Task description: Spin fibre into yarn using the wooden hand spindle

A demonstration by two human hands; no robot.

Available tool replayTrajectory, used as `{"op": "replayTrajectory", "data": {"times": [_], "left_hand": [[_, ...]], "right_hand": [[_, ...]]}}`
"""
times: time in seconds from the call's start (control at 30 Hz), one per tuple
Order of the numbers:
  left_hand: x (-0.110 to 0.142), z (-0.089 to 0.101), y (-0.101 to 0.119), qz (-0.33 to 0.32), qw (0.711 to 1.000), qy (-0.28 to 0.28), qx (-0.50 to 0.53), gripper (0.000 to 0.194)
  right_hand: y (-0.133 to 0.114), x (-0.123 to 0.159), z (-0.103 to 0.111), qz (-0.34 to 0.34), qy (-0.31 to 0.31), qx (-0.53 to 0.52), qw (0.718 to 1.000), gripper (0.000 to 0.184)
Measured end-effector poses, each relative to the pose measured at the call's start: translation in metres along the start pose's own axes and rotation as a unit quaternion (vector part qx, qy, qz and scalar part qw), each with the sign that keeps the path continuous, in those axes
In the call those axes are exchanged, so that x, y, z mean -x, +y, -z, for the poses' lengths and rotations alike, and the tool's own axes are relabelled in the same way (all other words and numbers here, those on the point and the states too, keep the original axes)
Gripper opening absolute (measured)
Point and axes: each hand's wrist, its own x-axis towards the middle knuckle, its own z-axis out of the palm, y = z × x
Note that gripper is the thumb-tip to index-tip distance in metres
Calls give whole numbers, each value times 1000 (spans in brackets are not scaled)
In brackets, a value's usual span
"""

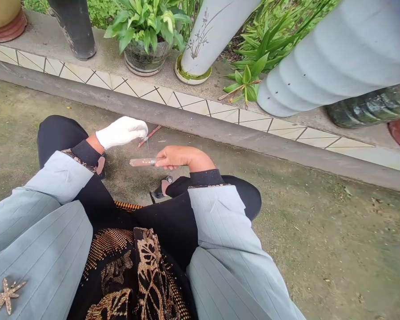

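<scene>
A white glove covers my left hand (123,132), whose fingertips are pinched together on a thin pale strand (148,144). The strand runs down to a flat, brownish wooden stick (138,162), where a shiny band is wound around it near my fingers. My bare right hand (176,157) is closed around the right end of that stick, which lies roughly level and points left. Just past the gloved fingertips, a reddish stick (153,133) with a pale wrapping rests on the concrete ground.
A low tiled ledge (136,86) crosses ahead, bearing a plant in a glass pot (145,58), a white tube-shaped planter (203,40) in a dish, a large grey ribbed pot (320,62) and a dark tall pot (75,26). My shoes (163,186) are below my hands.
</scene>
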Motion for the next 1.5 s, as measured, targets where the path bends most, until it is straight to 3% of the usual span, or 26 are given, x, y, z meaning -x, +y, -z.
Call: {"op": "replayTrajectory", "data": {"times": [0.1,0.17,0.2,0.27,0.37,0.43,0.5,0.57,0.67,0.77,0.87,0.93,1.03,1.1,1.13,1.2,1.27,1.33,1.4,1.5], "left_hand": [[-2,-4,-4,15,1000,15,-7,31],[-3,-7,-6,24,1000,13,9,30],[-3,-8,-6,25,999,9,24,30],[-3,-10,-4,18,998,-2,62,31],[-3,-11,1,0,994,-31,102,30],[-3,-11,4,-19,993,-61,103,29],[-3,-13,5,-55,990,-92,88,29],[-3,-16,5,-89,987,-117,63,31],[-3,-20,4,-116,984,-131,28,33],[-2,-21,1,-118,985,-130,-4,34],[-2,-18,1,-101,988,-112,-41,32],[-2,-16,1,-83,991,-97,-51,31],[-3,-15,1,-41,996,-69,-35,30],[-3,-15,0,-17,999,-50,-6,30],[-3,-15,0,-8,999,-40,12,31],[-4,-14,0,8,998,-24,51,33],[-3,-13,2,21,996,-20,82,33],[-3,-11,5,22,994,-38,101,32],[-1,-9,9,10,991,-69,115,30],[3,-5,16,-14,984,-115,134,28]], "right_hand": [[-5,12,-2,117,-72,-55,989,25],[-4,27,0,187,-60,-140,971,31],[-2,34,2,211,-19,-196,957,34],[5,46,6,242,138,-316,907,39],[16,48,12,212,363,-376,826,35],[22,40,15,162,443,-379,796,34],[24,29,15,102,477,-359,796,34],[24,19,15,17,482,-289,827,34],[21,9,14,-115,423,-111,892,28],[15,3,10,-150,281,14,948,22],[8,1,3,-92,87,41,991,22],[2,4,-1,-12,-15,20,1000,24],[-6,18,-2,116,-66,-49,990,27],[-7,32,1,162,-20,-113,980,32],[-6,39,3,168,34,-151,974,35],[-1,50,8,155,211,-231,937,39],[8,55,14,154,400,-301,852,39],[18,54,19,142,523,-348,765,36],[27,48,24,96,581,-365,721,37],[38,37,28,17,601,-349,719,36]]}}
